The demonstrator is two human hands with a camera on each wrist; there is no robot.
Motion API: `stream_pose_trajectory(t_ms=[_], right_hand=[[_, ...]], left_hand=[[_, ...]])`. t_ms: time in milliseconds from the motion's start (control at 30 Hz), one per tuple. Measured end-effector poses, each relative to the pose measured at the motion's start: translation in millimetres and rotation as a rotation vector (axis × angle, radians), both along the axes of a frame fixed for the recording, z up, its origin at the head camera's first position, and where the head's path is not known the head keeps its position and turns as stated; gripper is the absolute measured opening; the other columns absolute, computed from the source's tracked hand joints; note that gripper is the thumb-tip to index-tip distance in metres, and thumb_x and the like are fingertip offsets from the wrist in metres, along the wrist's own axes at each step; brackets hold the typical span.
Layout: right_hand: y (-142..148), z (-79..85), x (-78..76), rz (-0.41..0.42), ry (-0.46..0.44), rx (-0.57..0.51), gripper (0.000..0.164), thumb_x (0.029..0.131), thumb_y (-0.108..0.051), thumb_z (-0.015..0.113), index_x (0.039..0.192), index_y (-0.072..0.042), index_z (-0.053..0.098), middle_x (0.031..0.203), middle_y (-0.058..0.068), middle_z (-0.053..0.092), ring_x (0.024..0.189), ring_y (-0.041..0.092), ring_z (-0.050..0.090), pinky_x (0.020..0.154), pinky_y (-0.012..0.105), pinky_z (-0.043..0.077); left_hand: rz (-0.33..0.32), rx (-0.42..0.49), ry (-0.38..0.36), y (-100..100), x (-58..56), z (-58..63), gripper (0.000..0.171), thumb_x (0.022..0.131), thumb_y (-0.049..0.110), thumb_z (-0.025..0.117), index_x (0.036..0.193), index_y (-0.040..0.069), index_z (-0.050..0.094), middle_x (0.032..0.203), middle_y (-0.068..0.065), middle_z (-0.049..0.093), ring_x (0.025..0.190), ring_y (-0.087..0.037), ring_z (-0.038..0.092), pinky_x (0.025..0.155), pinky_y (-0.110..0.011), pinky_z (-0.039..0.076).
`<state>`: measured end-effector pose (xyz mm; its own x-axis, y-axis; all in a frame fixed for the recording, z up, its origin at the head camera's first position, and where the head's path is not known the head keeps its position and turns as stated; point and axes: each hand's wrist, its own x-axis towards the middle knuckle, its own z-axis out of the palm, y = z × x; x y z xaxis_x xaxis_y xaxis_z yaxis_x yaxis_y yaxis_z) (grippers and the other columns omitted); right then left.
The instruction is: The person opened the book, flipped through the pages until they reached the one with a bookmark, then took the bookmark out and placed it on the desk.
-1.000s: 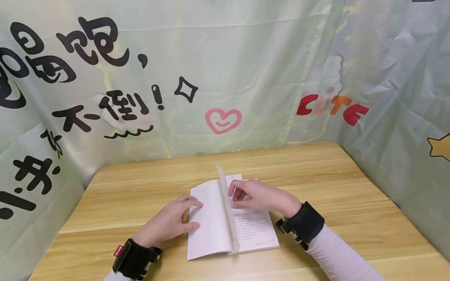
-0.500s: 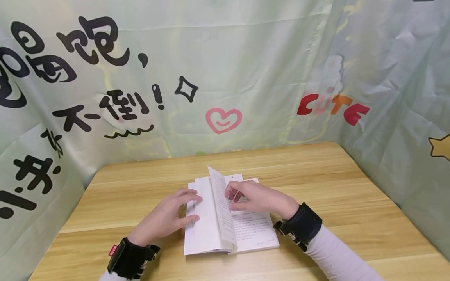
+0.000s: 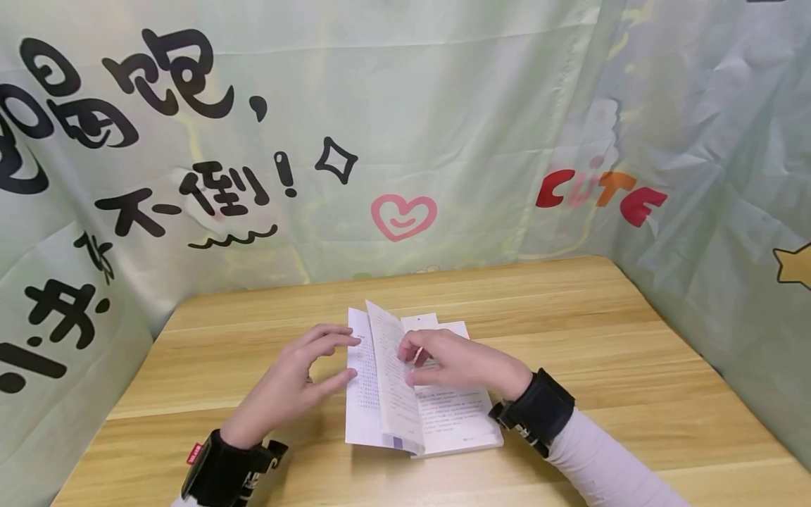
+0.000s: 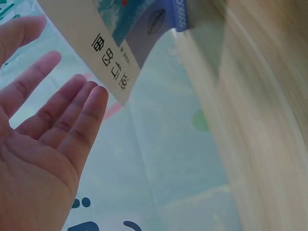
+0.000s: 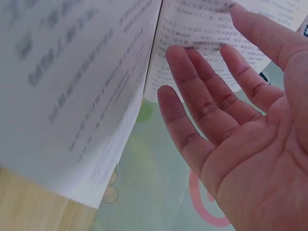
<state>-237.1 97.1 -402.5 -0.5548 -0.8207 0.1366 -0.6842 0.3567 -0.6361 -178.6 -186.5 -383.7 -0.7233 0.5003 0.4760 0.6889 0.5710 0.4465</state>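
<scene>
A paperback book (image 3: 450,419) lies spread on the table, printed text on its right-hand page. Its front cover side (image 3: 360,394) is tilted up on the left, and a printed leaf (image 3: 393,377) stands raised near the middle. My left hand (image 3: 291,380) is at the left edge, fingers extended and thumb apart; in the left wrist view its fingertips are right at the edge of the illustrated cover (image 4: 96,53). Over the right-hand page is my right hand (image 3: 446,362), fingers loosely bent beside the raised leaf. The right wrist view shows nothing between those fingers (image 5: 202,108).
The wooden table (image 3: 570,303) extends around the book. A pale printed curtain (image 3: 443,127) hangs behind and at both sides. Black bands (image 3: 538,412) with small devices sit on both wrists.
The raised leaf has swung further left, and the blank page on the left has given way to a printed one. The cover side has lifted. My left hand has shifted slightly left and up.
</scene>
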Motion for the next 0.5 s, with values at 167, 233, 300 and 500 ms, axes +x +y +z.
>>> stream_pose_trajectory(t_ms=[167, 233, 300, 500], right_hand=[[-3.4, -0.8, 2.4, 0.010, 0.023, 0.011, 0.029, 0.089, -0.023, 0.069, 0.112, -0.009, 0.059, 0.104, 0.002, 0.060, 0.093, 0.017, 0.060, 0.084, 0.029, 0.050], [-4.2, -1.3, 3.3, 0.003, 0.024, 0.025, 0.028, 0.089, -0.024, 0.069, 0.112, -0.010, 0.060, 0.105, 0.001, 0.059, 0.094, 0.016, 0.060, 0.083, 0.029, 0.050], [-5.0, -1.4, 4.5, -0.003, 0.032, 0.039, 0.028, 0.089, -0.026, 0.069, 0.112, -0.012, 0.060, 0.105, 0.000, 0.059, 0.094, 0.015, 0.060, 0.083, 0.028, 0.050], [-5.9, -2.7, 8.3, -0.006, 0.069, 0.059, 0.026, 0.090, -0.030, 0.068, 0.111, -0.016, 0.063, 0.107, -0.002, 0.058, 0.094, 0.012, 0.058, 0.082, 0.028, 0.049]], left_hand=[[-0.011, -0.018, 0.049, 3.1, 1.0, 2.0, 0.033, 0.086, 0.024, 0.071, 0.117, 0.014, 0.067, 0.127, 0.001, 0.056, 0.115, -0.012, 0.051, 0.090, -0.034, 0.048], [-0.018, -0.022, 0.067, 4.8, 1.3, 1.5, 0.032, 0.087, 0.023, 0.071, 0.117, 0.014, 0.067, 0.127, 0.000, 0.056, 0.115, -0.013, 0.052, 0.093, -0.035, 0.046], [-0.030, -0.022, 0.076, 6.2, 1.8, 1.3, 0.030, 0.088, 0.022, 0.070, 0.117, 0.014, 0.067, 0.126, -0.001, 0.056, 0.115, -0.015, 0.052, 0.093, -0.037, 0.045], [-0.054, -0.007, 0.089, 7.9, 1.7, -0.2, 0.024, 0.091, 0.017, 0.065, 0.114, 0.011, 0.068, 0.124, -0.005, 0.057, 0.113, -0.018, 0.053, 0.093, -0.037, 0.046]])
